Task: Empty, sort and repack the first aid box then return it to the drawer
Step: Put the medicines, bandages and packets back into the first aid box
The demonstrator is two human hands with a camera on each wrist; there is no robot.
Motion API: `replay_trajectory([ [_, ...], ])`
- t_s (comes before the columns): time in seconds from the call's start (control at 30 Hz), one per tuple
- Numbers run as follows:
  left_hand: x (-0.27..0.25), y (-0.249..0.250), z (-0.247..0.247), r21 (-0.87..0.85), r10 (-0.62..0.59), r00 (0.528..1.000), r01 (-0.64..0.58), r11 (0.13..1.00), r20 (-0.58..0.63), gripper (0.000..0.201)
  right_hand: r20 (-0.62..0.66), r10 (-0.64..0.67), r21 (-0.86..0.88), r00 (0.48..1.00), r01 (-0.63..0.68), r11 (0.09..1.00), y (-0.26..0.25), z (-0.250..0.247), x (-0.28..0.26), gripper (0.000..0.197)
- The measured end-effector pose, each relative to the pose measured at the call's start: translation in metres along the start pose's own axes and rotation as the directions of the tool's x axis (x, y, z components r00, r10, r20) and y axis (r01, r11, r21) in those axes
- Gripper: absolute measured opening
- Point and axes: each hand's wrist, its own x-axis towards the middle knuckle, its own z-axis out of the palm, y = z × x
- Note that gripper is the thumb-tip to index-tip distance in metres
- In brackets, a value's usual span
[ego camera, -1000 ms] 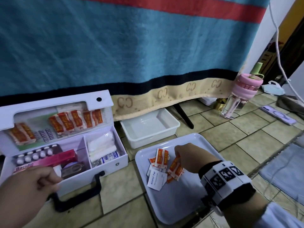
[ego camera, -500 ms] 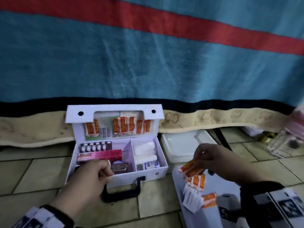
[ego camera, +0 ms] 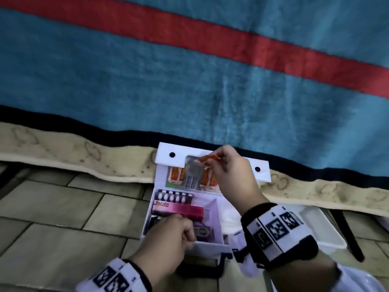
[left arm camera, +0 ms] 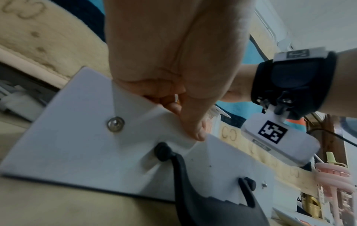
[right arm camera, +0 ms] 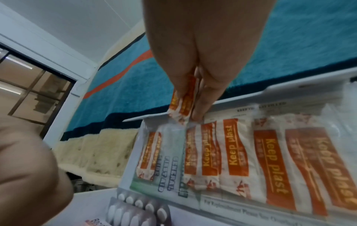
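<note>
Head view shows the white first aid box (ego camera: 189, 209) standing open on the tiled floor (ego camera: 63, 218), well into repacking, I'd judge: its lid pocket (right arm camera: 251, 152) already holds a row of orange plaster packets, and a pink carton (ego camera: 179, 209) and pill strip (ego camera: 173, 196) sit inside. Left hand (ego camera: 170, 232) grips the front wall, steadying it. Right hand (ego camera: 229, 171) pinches more orange plasters (right arm camera: 182, 105) at the pocket's mouth. Closing up and the drawer trip look yet to come.
</note>
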Motion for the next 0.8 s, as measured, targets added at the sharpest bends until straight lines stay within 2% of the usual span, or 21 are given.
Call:
replay_trajectory([
  [0.13,0.002,-0.001,-0.002,-0.016,0.031,0.999,-0.030,0.999,0.028,0.029,-0.077,-0.027,0.018,0.997,0.028,0.999,0.000,0.002,0.008,0.011],
  [0.23,0.003,-0.001,-0.006,-0.011,0.034,0.999,-0.034,0.999,0.033,0.030,-0.116,-0.097,-0.021,0.988,0.095,0.995,0.003,0.007,0.007,0.012],
  [0.33,0.004,0.000,-0.007,-0.014,0.026,0.999,-0.026,1.000,0.034,0.029,-0.083,-0.189,-0.168,0.978,0.174,0.970,0.005,0.009,0.007,0.008],
  [0.4,0.003,0.000,-0.007,-0.015,0.018,0.999,-0.017,1.000,0.030,0.028,-0.045,-0.256,-0.252,0.966,0.237,0.938,0.006,0.009,0.006,0.013],
  [0.57,0.003,0.000,-0.006,-0.033,0.015,1.000,-0.014,0.999,0.018,0.029,-0.070,-0.376,-0.280,0.924,0.344,0.896,0.005,0.003,0.006,0.017],
  [0.67,0.003,-0.001,-0.005,-0.037,0.010,1.000,-0.009,0.999,0.026,0.028,-0.003,-0.367,-0.317,0.930,0.347,0.883,-0.001,0.002,0.013,0.014],
  [0.8,0.004,0.000,-0.004,-0.038,0.001,1.000,0.000,0.999,0.024,0.028,0.156,-0.330,-0.519,0.931,0.361,0.774,-0.010,0.002,0.018,0.010],
])
